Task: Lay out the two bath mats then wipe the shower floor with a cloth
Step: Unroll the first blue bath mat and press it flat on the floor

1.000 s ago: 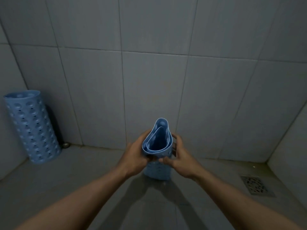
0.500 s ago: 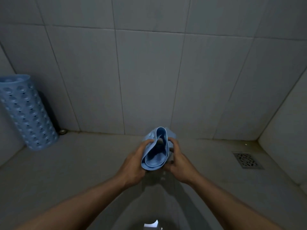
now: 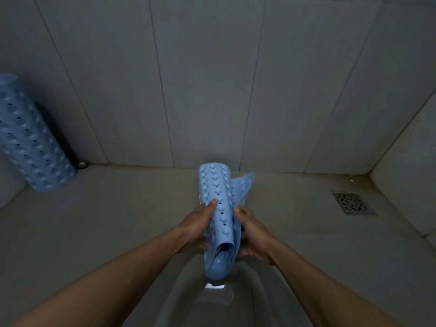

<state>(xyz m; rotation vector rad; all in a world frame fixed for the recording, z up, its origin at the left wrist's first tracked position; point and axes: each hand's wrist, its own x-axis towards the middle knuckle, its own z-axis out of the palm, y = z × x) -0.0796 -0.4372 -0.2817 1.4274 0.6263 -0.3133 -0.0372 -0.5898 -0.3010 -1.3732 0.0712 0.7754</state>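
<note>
A single head-worn view looks steeply down and forward, close above the shower floor toward the tiled wall.

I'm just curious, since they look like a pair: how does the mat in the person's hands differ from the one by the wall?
The held mat is gripped by the left hand and right hand above the floor; the corner mat stands on the floor, leaning at the wall. The held mat's roll is loosening, one edge flaring out; the corner mat is still a tight roll. Both are light blue, with bumps and small holes.
</note>
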